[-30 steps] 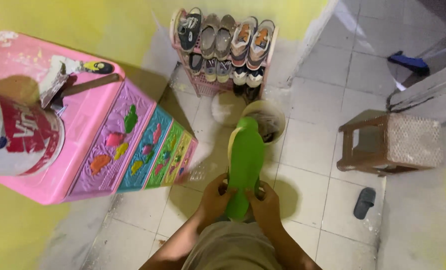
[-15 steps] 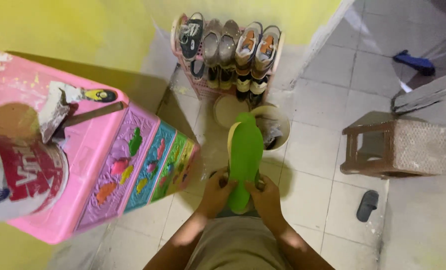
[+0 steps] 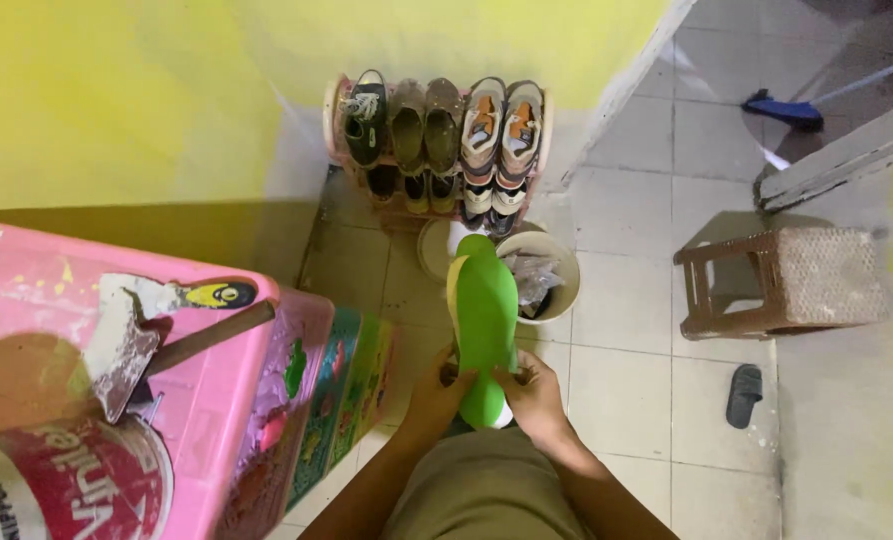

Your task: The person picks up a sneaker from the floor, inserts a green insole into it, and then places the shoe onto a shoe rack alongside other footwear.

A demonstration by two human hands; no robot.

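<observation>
Green insole [image 3: 486,315]: I grip its near end with left hand [image 3: 437,388] and right hand [image 3: 535,395], above the bucket [image 3: 550,283].

A pink cabinet [image 3: 297,400] crowds my left. Ahead stand a bucket [image 3: 552,275] and shoe rack [image 3: 437,150]. Bare tiles lie open rightward before the stool [image 3: 777,280].

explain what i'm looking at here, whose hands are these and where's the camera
There is no machine: the camera sits on a person's head and looks down at their own two bare hands. The left hand and right hand both grip the near end of a green shoe sole. Below lies a tiled floor with a shoe rack, a bucket, a small stool and a dark slipper. At left, a pink plastic cabinet carries a scraper and a paint can.
</observation>
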